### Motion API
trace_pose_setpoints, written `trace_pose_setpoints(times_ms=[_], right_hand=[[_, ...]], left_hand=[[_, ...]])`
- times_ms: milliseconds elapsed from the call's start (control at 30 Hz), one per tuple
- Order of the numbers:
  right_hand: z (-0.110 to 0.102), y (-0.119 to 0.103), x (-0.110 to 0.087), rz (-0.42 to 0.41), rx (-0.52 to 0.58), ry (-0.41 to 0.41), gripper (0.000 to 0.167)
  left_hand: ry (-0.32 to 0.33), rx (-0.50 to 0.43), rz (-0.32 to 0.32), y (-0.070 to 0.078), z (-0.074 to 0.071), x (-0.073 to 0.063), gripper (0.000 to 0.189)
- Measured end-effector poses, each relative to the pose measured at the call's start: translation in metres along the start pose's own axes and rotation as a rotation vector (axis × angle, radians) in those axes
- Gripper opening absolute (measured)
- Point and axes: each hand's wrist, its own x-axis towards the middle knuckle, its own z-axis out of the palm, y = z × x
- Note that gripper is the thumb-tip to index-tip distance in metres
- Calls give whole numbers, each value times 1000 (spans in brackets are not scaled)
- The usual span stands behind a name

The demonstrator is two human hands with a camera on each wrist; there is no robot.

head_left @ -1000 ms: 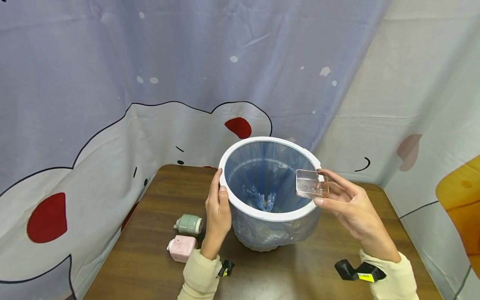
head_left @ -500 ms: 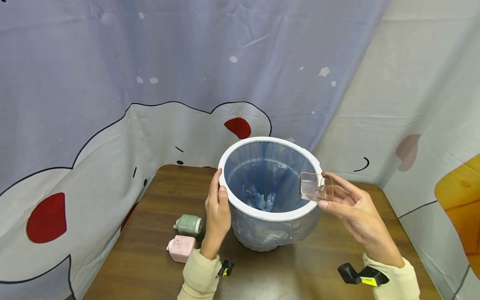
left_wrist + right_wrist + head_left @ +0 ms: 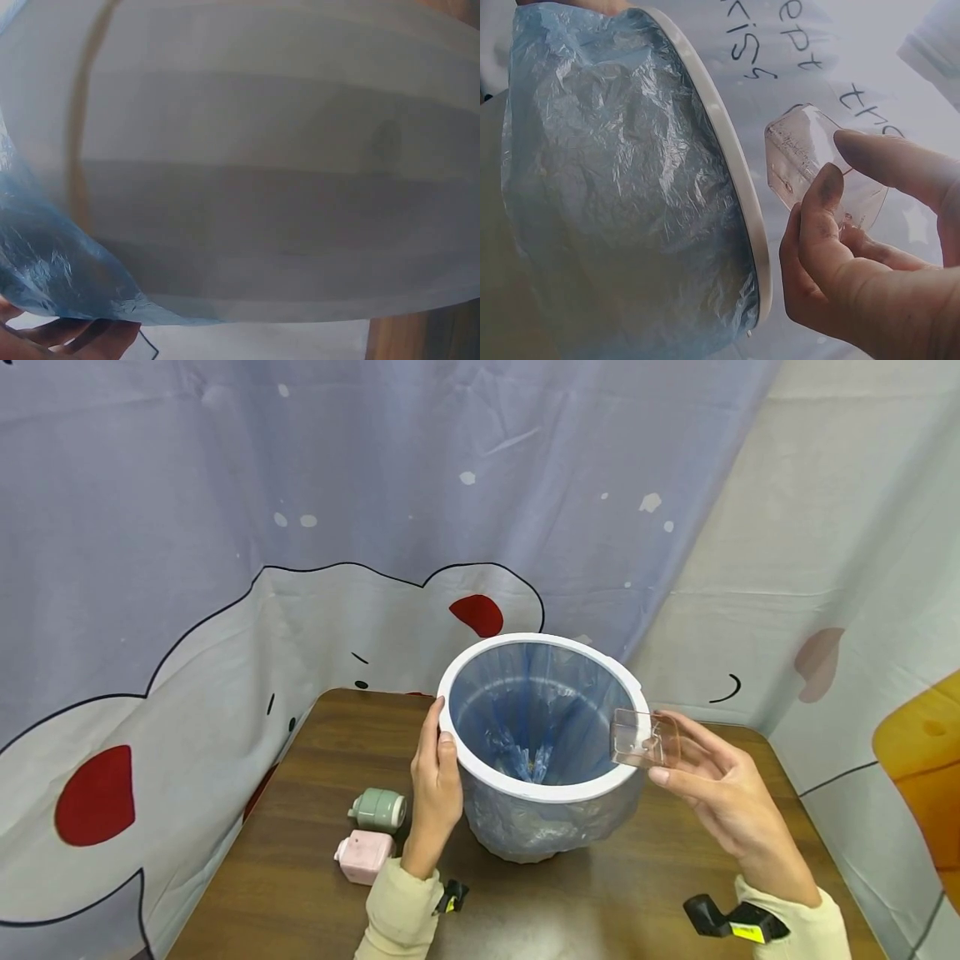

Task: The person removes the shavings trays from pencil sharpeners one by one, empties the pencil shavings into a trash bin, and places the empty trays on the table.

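Note:
A round trash bin (image 3: 555, 827) with a white rim (image 3: 517, 789) and a blue plastic liner (image 3: 558, 693) stands on the wooden table. My left hand (image 3: 437, 781) rests against the bin's left side just under the rim, its fingers lying along the liner. At the right rim, my right hand (image 3: 712, 785) pinches a small clear plastic box (image 3: 632, 737) between thumb and fingers. In the head view the box overlaps the rim; the right wrist view shows the box (image 3: 799, 150) held apart from it. The bin's pale wall (image 3: 262, 187) fills the left wrist view.
A green bottle (image 3: 378, 810) and a pink bottle (image 3: 363, 857) lie on the table (image 3: 285, 893) left of my left forearm. Crumpled plastic (image 3: 531, 768) shows at the bin's bottom. A printed curtain (image 3: 375, 485) hangs behind the table and along its sides.
My right hand has drawn the clear box to the right and slightly down, from over the bin's opening to its right rim. My left hand and the bin have stayed put.

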Motion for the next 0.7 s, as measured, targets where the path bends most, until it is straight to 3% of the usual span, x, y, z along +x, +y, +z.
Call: trace_pose_setpoints(times_ms=[200, 433, 700], right_hand=[[-2, -2, -4, 23, -39, 38, 67], [-6, 0, -7, -5, 16, 20, 66], [-9, 1, -11, -1, 4, 21, 66]], left_hand=[[-2, -7, 10, -1, 0, 0, 45], [-2, -8, 15, -1, 1, 0, 45], [5, 15, 10, 0, 0, 0, 45]])
